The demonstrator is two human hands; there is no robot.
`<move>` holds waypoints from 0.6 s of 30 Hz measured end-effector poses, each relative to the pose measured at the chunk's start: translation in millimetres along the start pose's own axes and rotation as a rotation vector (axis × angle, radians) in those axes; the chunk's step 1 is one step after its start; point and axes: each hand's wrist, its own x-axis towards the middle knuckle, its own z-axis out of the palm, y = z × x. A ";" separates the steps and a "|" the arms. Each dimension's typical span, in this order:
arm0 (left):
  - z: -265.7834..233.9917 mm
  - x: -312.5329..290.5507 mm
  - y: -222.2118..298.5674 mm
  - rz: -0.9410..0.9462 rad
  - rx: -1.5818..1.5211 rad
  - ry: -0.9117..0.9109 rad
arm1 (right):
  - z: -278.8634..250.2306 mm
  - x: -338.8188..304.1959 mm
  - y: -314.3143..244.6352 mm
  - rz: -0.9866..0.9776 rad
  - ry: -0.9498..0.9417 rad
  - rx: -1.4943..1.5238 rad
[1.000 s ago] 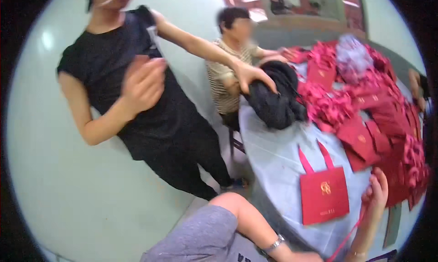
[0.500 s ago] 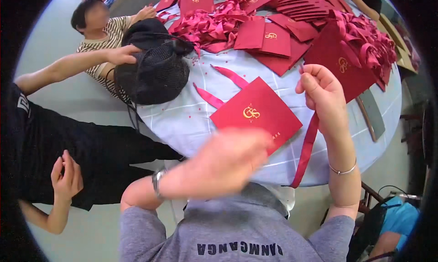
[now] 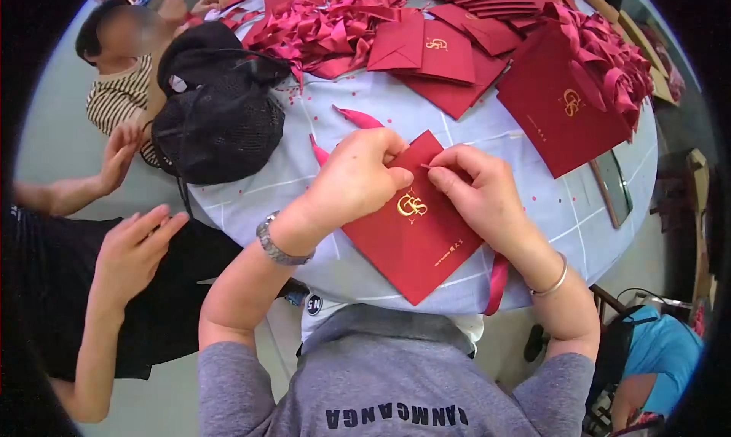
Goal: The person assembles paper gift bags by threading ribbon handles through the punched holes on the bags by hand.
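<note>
A flat red paper gift bag [image 3: 415,247] with a gold emblem lies tilted at the table's near edge. My left hand [image 3: 354,170] is closed at its upper left edge, with the thumb on the front face and the fingertips partly hidden. Just to the right, over the bag, my right hand [image 3: 483,193] pinches the thin end of a red ribbon. The rest of that ribbon [image 3: 496,285] hangs below my right wrist, past the table edge. Another ribbon's end [image 3: 356,117] sticks out beyond the bag's far side.
Piled red ribbons [image 3: 327,37] and stacked red bags [image 3: 449,56] cover the far side. More ribbons [image 3: 609,64] lie on a bag at the right, near a phone [image 3: 613,189]. A black mesh cap [image 3: 221,129] is at the left, beside a co-worker's hands [image 3: 137,250].
My left hand has swung up to the bag's upper edge and closed there. My right hand has come down and left, bringing the ribbon end over the bag. Co-workers' hands have shifted.
</note>
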 end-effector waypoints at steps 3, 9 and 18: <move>-9.3 2.8 8.7 -0.095 -0.080 -0.204 | -0.3 -1.8 -2.5 0.064 -0.011 -0.006; -9.8 1.4 -7.4 -0.148 -0.587 -0.276 | 2.5 -2.9 -4.0 -0.074 0.035 -0.082; -5.3 -1.8 -16.6 -0.165 -0.701 -0.244 | 9.2 -1.0 -10.6 -0.161 0.085 -0.299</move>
